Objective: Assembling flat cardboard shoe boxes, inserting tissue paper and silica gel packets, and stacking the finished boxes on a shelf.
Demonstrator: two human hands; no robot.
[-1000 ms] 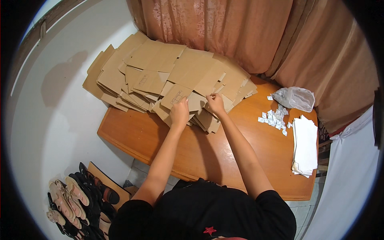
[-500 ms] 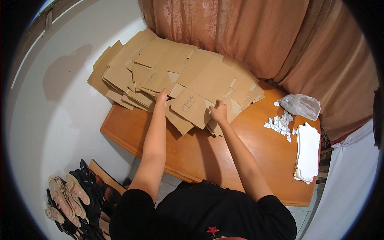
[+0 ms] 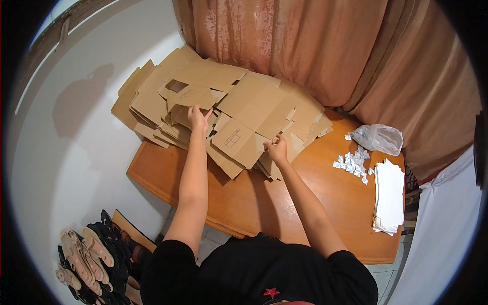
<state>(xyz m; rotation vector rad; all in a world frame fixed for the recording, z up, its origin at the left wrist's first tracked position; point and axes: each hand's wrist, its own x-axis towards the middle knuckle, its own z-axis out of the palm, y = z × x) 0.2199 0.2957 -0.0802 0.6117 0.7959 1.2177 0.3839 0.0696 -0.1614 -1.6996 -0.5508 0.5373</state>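
Observation:
A pile of flattened brown cardboard boxes [image 3: 256,99] covers the far left part of the wooden table. My left hand [image 3: 200,120] grips the near edge of a flap [image 3: 193,95] with a small printed mark, and the flap is tilted up from the sheets under it. At the near right of the pile, my right hand [image 3: 277,150] is closed with its fingertips pinched on a cardboard edge. Between the hands lies another printed flap [image 3: 234,138]. Part of what each hand's fingers touch is hidden.
On the table's [image 3: 325,203] right side are several small white packets [image 3: 353,163], a clear plastic bag [image 3: 381,139] and a stack of white sheets [image 3: 389,195]. Brown curtains [image 3: 305,46] hang behind. Sandals and shoes [image 3: 91,254] stand at the lower left by the wall.
My left hand has moved slightly left and up, and the printed flap there has tilted up, showing a dark gap behind it. The right hand has shifted slightly nearer.

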